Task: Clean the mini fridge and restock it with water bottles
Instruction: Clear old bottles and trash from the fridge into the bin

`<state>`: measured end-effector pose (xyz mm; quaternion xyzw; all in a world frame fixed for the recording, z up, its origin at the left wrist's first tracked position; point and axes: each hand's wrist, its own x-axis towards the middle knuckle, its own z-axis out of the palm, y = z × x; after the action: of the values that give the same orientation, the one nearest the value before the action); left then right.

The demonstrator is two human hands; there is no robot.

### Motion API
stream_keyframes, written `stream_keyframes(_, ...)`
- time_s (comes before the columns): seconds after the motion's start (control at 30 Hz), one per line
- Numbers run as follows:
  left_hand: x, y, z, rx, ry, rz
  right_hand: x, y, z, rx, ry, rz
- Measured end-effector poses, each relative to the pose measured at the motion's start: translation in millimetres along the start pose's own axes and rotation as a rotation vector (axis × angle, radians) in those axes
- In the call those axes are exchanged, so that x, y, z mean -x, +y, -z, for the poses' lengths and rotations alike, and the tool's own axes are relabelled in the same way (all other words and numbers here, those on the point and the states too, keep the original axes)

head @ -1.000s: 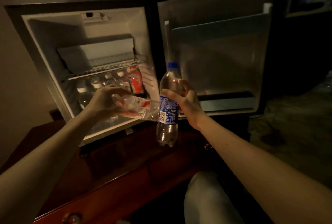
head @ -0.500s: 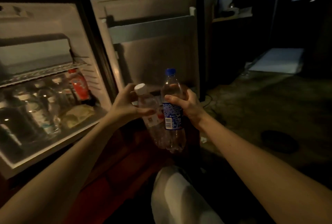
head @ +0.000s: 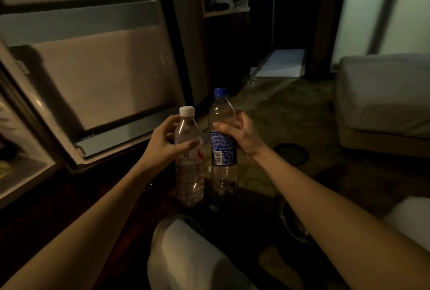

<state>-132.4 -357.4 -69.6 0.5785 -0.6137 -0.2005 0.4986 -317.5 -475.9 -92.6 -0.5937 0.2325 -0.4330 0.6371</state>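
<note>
Clear plastic fills both my hands. My left hand (head: 162,143) holds a clear plastic water bottle with a white cap (head: 189,161). My thumb lies across its front near the red mark on the label, and my fingers curl round the back, so this grip is tight on the bottle's upper half. My right hand (head: 242,136) holds a clear plastic bottle with a blue cap and blue label (head: 222,150). My fingers wrap round it just above the label. Both bottles stand upright, side by side, very near each other, up off the floor above my knee in pale trousers (head: 186,254). The open white fridge door (head: 97,75) is to my left, just behind the bottles. A grey bed (head: 381,99) sits far to my right on the patterned carpet (head: 290,113).
</note>
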Motion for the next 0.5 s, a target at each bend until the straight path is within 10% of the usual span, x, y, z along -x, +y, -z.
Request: stream_keyframes(0.5,-76,-12,-160,0.042,-0.206,-0.023,25,14,157,0.146,0.313,-0.013)
